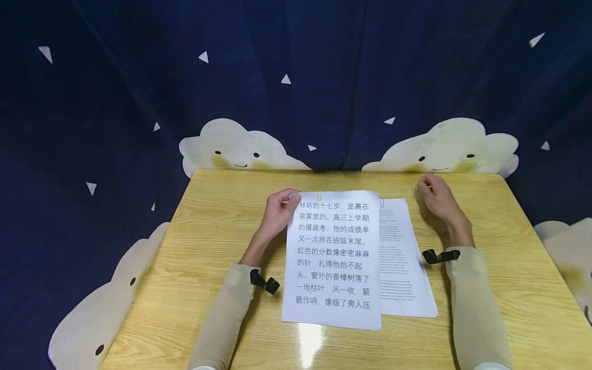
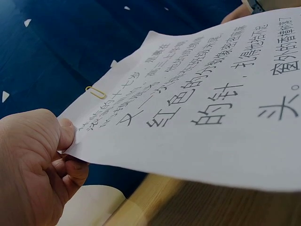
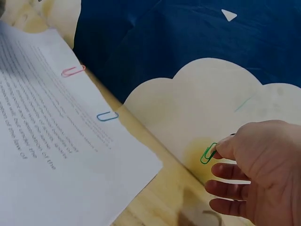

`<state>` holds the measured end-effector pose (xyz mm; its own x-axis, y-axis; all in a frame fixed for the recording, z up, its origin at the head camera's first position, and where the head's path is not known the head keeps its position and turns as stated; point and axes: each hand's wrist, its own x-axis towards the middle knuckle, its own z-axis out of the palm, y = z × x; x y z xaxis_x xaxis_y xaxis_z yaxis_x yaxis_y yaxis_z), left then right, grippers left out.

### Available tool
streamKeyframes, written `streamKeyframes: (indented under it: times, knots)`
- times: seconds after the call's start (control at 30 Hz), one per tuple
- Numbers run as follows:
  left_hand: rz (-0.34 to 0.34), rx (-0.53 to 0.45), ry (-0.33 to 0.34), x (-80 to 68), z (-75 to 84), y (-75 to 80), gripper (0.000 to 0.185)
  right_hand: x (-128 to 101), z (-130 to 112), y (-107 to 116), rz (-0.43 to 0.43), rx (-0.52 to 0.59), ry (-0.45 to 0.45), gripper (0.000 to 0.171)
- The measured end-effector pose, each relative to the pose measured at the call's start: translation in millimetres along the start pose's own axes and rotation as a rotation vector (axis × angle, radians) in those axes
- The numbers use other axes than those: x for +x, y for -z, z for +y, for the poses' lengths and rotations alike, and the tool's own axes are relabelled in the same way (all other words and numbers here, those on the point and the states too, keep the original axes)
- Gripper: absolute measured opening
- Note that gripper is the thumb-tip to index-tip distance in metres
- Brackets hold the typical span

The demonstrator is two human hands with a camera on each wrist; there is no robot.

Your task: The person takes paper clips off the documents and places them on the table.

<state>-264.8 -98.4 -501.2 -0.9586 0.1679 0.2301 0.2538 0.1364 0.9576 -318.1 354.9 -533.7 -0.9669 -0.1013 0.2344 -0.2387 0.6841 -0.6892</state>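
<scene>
My left hand (image 1: 276, 211) pinches the upper left corner of a white sheet (image 1: 333, 318) printed with large Chinese characters, thumb on top. A yellow paper clip (image 2: 96, 92) sits on that sheet's top edge. The left wrist view shows the sheet tilted, raised off the wood. My right hand (image 1: 438, 199) is near the table's far edge, pinching a green paper clip (image 3: 205, 154) between thumb and index finger; its other fingers curl loosely. Between the hands lies a sheet of small English text (image 1: 402, 262), partly covered in the head view, with a blue paper clip (image 3: 107, 116) and a red paper clip (image 3: 73, 71) on its top edge.
A light wooden table (image 1: 208, 246) carries the papers. Behind it hangs a dark blue curtain (image 1: 324, 41) with white triangles and smiling clouds. Black straps (image 1: 263, 281) circle both forearms over beige sleeves (image 1: 222, 313).
</scene>
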Motion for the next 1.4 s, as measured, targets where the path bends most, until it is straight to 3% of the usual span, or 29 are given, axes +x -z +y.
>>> streamKeyframes:
  times: [0.2, 0.67, 0.97, 1.2, 1.4]
  knots:
    - [-0.003, -0.010, -0.015, -0.2, -0.6, 0.0, 0.018, -2.0, 6.6, -2.4, -0.024, -0.010, -0.034, 0.030]
    - [0.001, -0.003, -0.017, 0.4, -1.2, -0.6, 0.017, -1.2, 20.7, -8.0, 0.039, -0.021, 0.039, 0.023]
    - [-0.002, -0.016, 0.001, -0.3, -1.4, -2.0, 0.020, -7.1, 23.7, -14.8, 0.006, -0.044, -0.140, 0.027]
    - [-0.006, 0.001, -0.004, -0.2, -7.6, -2.5, 0.018, -10.5, 24.6, -21.3, 0.007, -0.064, -0.209, 0.035]
    - [-0.017, 0.000, -0.018, -0.3, -8.9, -3.4, 0.019, -11.1, 26.9, -25.4, 0.060, -0.045, -0.236, 0.038]
